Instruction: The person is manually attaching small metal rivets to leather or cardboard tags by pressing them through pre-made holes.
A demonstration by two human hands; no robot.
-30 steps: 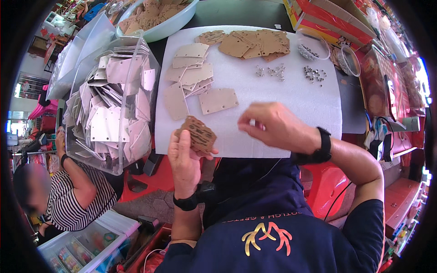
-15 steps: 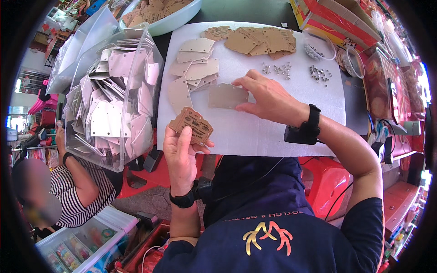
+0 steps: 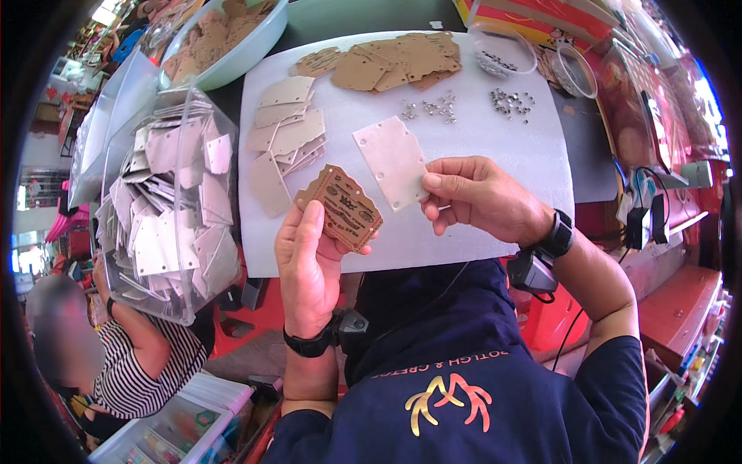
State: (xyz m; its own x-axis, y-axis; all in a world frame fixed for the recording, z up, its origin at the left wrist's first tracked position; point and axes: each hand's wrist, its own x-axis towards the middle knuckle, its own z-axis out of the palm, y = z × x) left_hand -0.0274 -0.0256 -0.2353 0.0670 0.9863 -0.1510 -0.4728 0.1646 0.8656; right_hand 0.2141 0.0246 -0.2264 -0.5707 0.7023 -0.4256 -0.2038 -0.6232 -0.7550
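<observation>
My left hand (image 3: pixel 305 267) pinches a brown leather-like piece (image 3: pixel 344 207) with a wavy edge, corner holes and dark print facing up. To its right, my right hand (image 3: pixel 487 197) grips a pale, thin piece (image 3: pixel 393 164) with holes along its edges, raised off the white foam sheet (image 3: pixel 533 155). The two pieces are close together but apart. Beyond my left hand lies a loose stack of pale pieces (image 3: pixel 300 131). Farther back are a pile of brown pieces (image 3: pixel 398 63) and small silver metal bits (image 3: pixel 510 104) in loose clusters.
A clear bin (image 3: pixel 182 185) full of pale pieces stands left of the foam. Behind it is a light-blue basin (image 3: pixel 239 58) of brown pieces. Clear round tubs (image 3: pixel 502 58) and a red-yellow box (image 3: pixel 556 23) sit at the back right. A person in stripes (image 3: pixel 154 356) is at left.
My right hand has lifted the pale piece off the foam and turned it upright, nearer the brown piece. My left hand still holds the brown piece. The view has shifted slightly.
</observation>
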